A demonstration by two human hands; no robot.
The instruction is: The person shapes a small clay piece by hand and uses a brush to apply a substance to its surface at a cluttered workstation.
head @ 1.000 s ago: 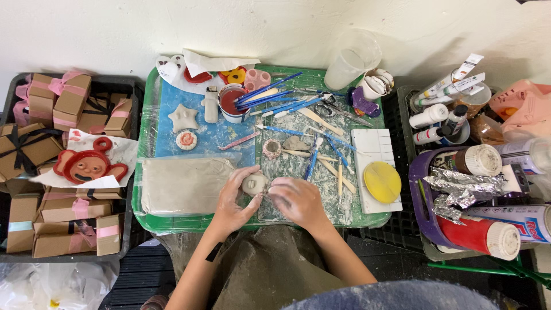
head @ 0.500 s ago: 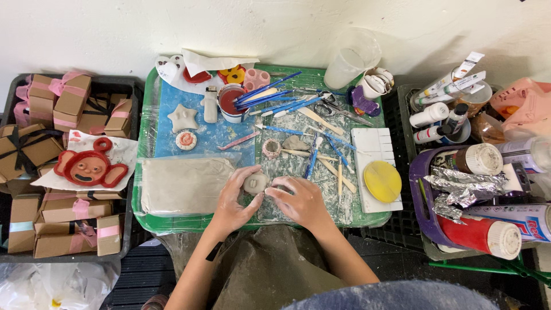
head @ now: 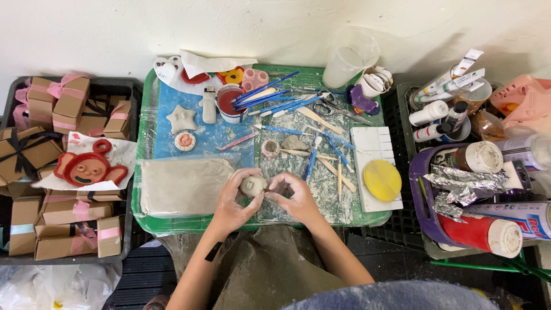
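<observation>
While the small gray clay ball (head: 252, 185) sits low over the green tray (head: 367, 219) w/ no long side, the left hand (head: 232, 202) cups it from the left & the right hand (head: 294, 198) fingers (head: 271, 188) pinch its right edge.

Small craft and pottery workspace, likely a hobby studio. Green tray (head: 143, 172) served as the work surface, crowded with blue-handled modelling tools (head: 270, 95), wooden sculpting sticks (head: 336, 166), a grey clay slab (head: 183, 186) under plastic wrap and a star-shaped clay piece (head: 181, 119). Paint tubes (head: 453, 80) stood in a crate at right. Ribbon-tied cardboard gift boxes (head: 63, 103) filled a crate at left, beside a red glazed face plaque (head: 86, 167).
</observation>
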